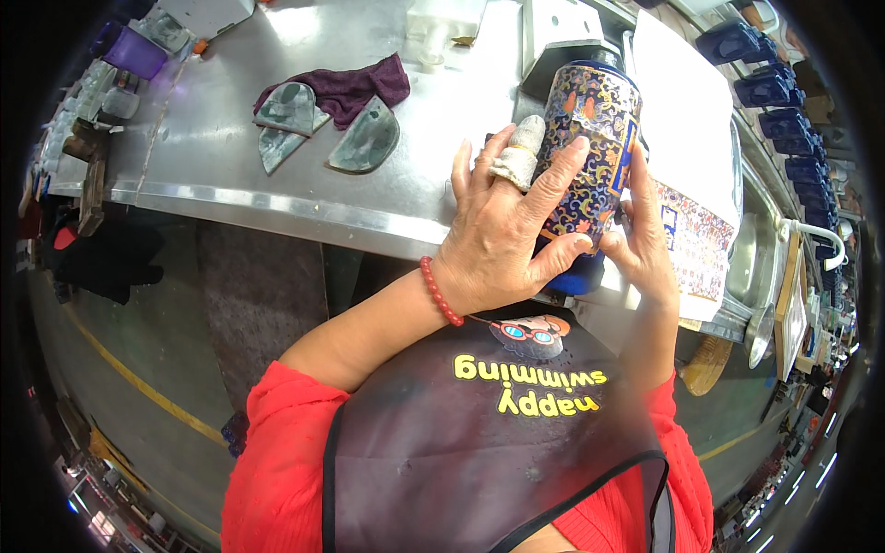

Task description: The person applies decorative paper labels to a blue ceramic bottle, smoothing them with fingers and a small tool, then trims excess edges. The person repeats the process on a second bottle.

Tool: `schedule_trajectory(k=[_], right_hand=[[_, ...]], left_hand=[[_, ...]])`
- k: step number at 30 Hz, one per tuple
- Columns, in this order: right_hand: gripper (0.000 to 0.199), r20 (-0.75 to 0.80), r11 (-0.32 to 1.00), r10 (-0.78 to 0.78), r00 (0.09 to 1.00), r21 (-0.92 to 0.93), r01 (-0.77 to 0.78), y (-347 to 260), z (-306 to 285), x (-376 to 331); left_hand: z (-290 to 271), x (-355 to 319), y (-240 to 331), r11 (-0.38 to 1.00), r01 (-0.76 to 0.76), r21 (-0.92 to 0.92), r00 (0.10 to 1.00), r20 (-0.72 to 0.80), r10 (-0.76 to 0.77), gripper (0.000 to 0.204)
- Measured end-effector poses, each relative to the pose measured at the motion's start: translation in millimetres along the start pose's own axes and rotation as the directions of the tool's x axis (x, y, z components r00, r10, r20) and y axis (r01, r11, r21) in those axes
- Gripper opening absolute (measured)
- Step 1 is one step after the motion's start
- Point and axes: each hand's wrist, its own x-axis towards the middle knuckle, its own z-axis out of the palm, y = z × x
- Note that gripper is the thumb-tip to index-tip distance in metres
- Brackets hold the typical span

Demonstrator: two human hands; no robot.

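A dark blue cylindrical vase (590, 120), covered in a gold, orange and blue floral pattern, lies with its neck pointing away from me at the right of the metal table. My left hand (498, 221) rests against its left side, fingers spread, with the thumb and index finger on the patterned surface. A whitish wrap covers one of its fingers. On the vase's right side my right hand (641, 240) presses with thumb and fingers. Between the two hands the vase is held. Its underside is hidden.
Left of my hands, green-grey flat scrapers (365, 136) lie by a purple cloth (378, 85) on the metal table (212, 152). A patterned sheet (705, 249) is at the right, near a metal basin (749, 263). Several blue vessels (793, 120) line the far right.
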Motion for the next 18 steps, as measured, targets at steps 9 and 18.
schedule_trajectory(k=[9,18], right_hand=[[0.109,0.011,0.999,-0.012,1.0,0.03,0.012,10.4,-1.4,1.7],[0.092,-0.019,0.989,-0.04,0.999,-0.141,0.037,-16.0,-20.2,25.1]], left_hand=[[1.8,2.7,2.0,1.0,0.015,-0.011,1.0,0.005,-0.015,0.087],[-4.8,5.4,5.2,0.999,0.034,0.003,0.999,0.033,-0.035,0.089]])
